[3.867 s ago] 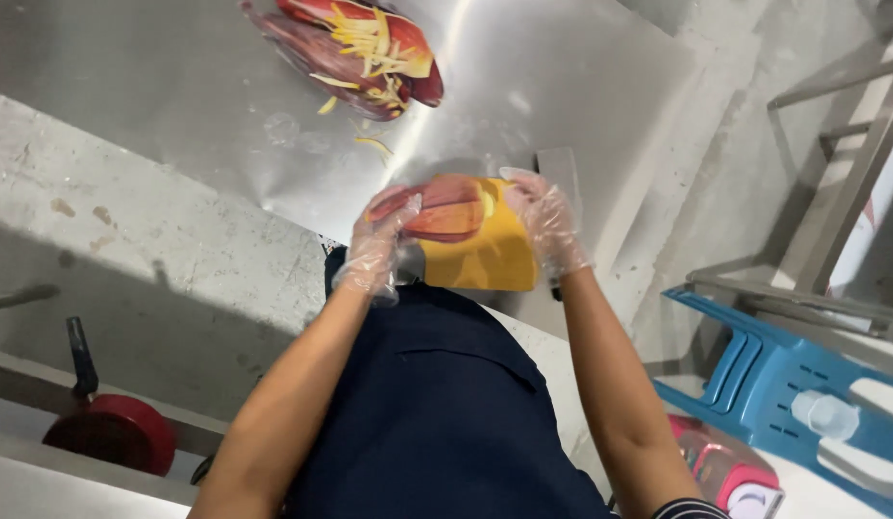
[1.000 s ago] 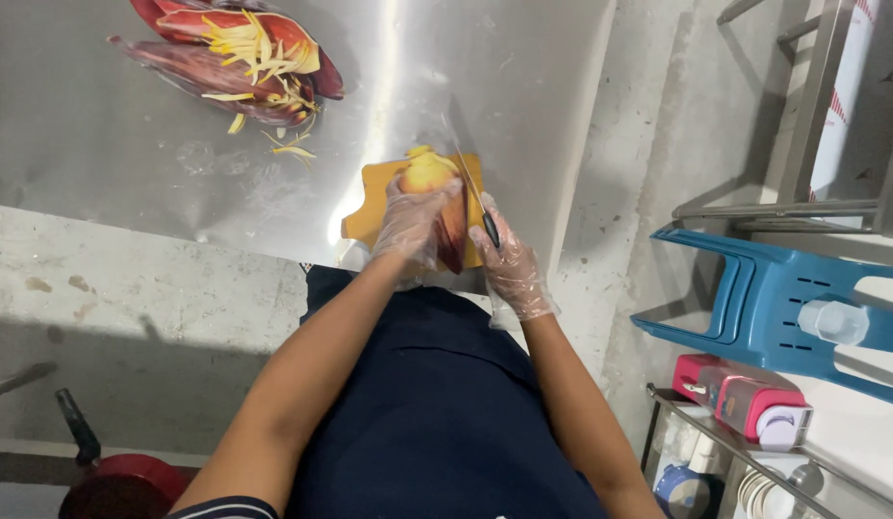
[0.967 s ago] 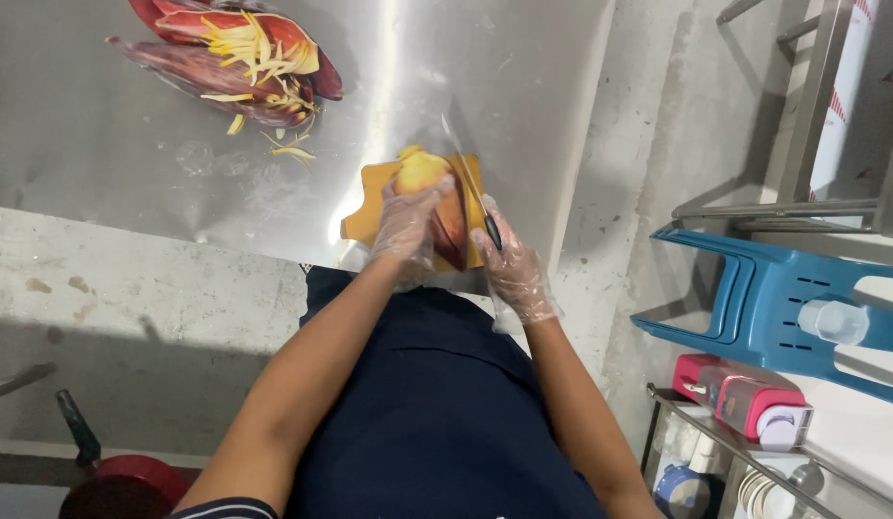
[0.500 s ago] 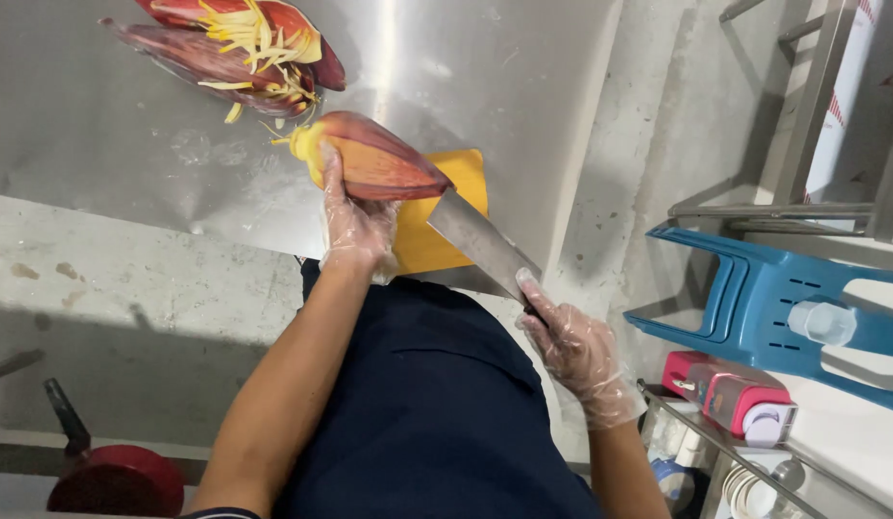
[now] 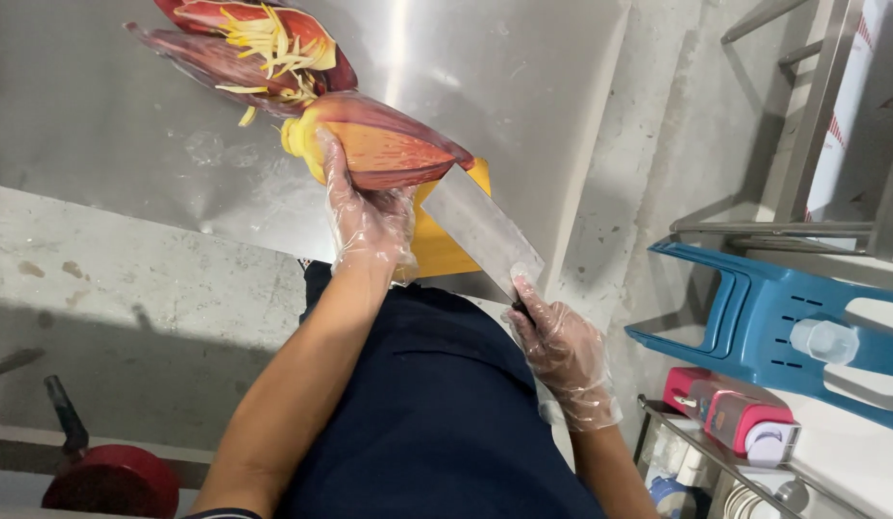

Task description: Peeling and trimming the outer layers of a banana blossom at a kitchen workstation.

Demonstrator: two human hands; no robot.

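Banana blossom lifted, cleaver withdrawn, peeled bracts behind

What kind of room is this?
Probably a working kitchen: a steel worktop, gloved hands, the right hand holding a cleaver, the left hand holding a banana blossom.

Banana blossom is now lifted off the yellow cutting board, held up in the left hand alone, tip pointing right, stem end near the peeled red bracts; a second ago both hands pressed it on the board. Right hand has pulled back toward the body, gripping the cleaver, blade now angled up-left over the board, no longer at the blossom
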